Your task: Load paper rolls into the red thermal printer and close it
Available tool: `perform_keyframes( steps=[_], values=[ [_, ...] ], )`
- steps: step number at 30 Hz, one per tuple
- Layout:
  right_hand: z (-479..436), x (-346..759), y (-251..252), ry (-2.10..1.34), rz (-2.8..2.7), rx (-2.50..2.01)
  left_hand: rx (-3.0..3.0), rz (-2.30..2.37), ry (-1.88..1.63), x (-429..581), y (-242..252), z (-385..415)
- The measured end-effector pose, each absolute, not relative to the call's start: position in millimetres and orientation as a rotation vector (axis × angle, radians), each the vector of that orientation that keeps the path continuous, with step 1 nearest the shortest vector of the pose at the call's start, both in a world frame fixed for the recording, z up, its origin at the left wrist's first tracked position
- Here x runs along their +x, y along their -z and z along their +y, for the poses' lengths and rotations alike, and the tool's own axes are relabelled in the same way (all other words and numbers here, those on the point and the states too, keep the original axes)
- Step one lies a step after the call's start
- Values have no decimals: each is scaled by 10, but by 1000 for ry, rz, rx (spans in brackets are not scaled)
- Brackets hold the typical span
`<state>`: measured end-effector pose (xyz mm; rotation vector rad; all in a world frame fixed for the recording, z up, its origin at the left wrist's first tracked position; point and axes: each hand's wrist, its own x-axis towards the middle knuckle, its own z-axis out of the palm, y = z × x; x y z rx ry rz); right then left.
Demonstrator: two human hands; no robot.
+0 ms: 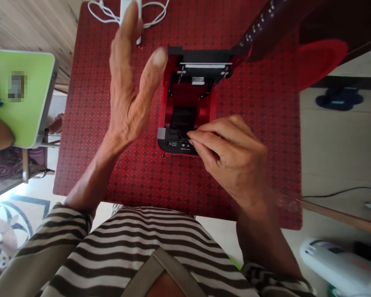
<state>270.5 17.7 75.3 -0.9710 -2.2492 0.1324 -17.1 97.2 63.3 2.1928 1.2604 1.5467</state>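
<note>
On the red patterned tabletop (136, 173) stands a red and black device (173, 145) that looks like a small label or receipt printer, with its interior exposed. A light-coloured bar (205, 66) crosses its far part, and a dark hollow lies nearer me. My left hand (126, 93) hovers at the device's left side, fingers stretched and thumb apart, somewhat blurred; nothing is in it. At the near black edge, the fingertips of my right hand (231, 150) are pinched together over the panel. Whatever lies between those fingertips is too small and dark to name.
A white box (125, 7) with a white cable (156, 16) lies at the table's far edge. To the left, another person's arm (0, 130) rests by a green table (27, 119). Blue slippers (340, 99) and a white appliance (340, 264) are on the right.
</note>
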Motion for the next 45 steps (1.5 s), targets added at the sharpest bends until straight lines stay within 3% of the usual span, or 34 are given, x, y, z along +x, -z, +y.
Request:
perform_keyframes(
  steps=[3, 13, 20, 23, 34, 45],
  values=[
    [157, 2722, -749, -97, -2237, -941, 2162, 914, -1477, -85, -839, 1107],
    [-31, 2639, -618, 79, -2162, -991, 2483, 801, -1361, -209, -641, 986],
    [6, 2621, -610, 156, -2221, -942, 2506, 1029, -1291, -121, -445, 464],
    [-1, 2653, -633, 174, -2243, -951, 2485, 1192, -1108, -101, -391, 328],
    [-67, 2581, -642, -4, -2105, -1123, 2454, 1232, -960, -180, -348, 209],
    [-92, 2624, -693, -214, -2084, -1170, 2435, 1197, -1043, -132, -275, 192]
  ],
)
